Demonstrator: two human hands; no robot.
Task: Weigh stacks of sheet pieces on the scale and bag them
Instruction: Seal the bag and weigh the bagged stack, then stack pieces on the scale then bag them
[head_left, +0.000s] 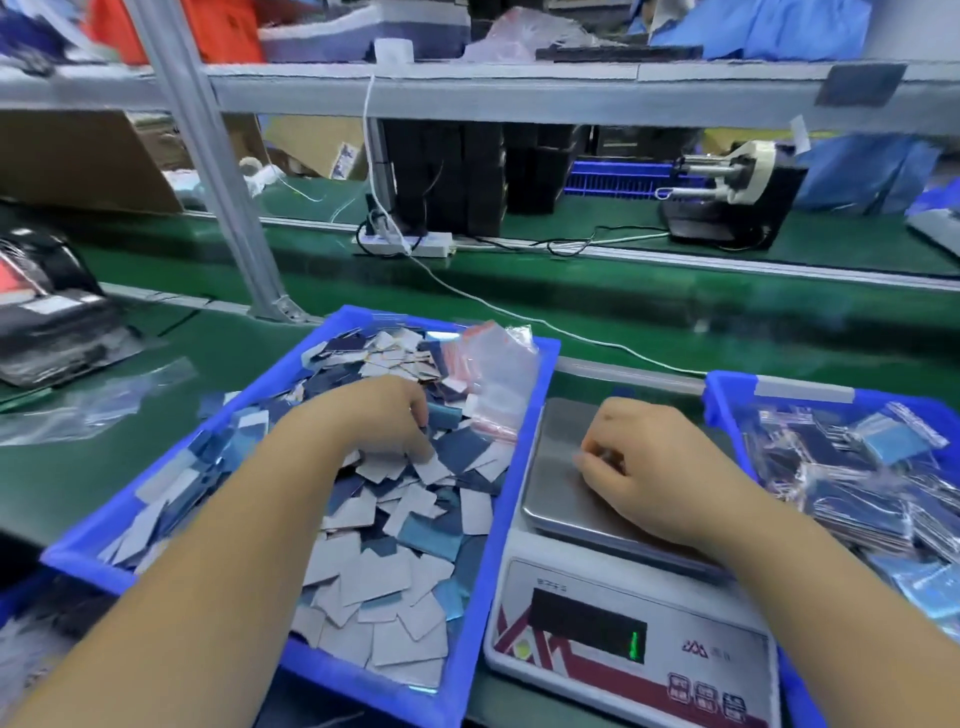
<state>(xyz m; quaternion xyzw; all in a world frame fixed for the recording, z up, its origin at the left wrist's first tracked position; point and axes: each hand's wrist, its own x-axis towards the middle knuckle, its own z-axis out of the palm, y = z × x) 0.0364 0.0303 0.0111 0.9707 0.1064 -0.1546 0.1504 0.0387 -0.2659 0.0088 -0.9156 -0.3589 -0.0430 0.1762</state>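
Observation:
A blue tray in front of me is heaped with loose grey, blue and navy sheet pieces. My left hand reaches into the heap, its fingers curled down among the pieces. A small pile of clear zip bags lies at the tray's far right corner. To the right stands a white scale with a steel pan. My right hand rests on the pan with curled fingers; whether it holds pieces is hidden.
A second blue tray at the right holds several filled bags. Empty clear bags lie on the green belt at the left. A metal post, a power strip and a cable stand behind.

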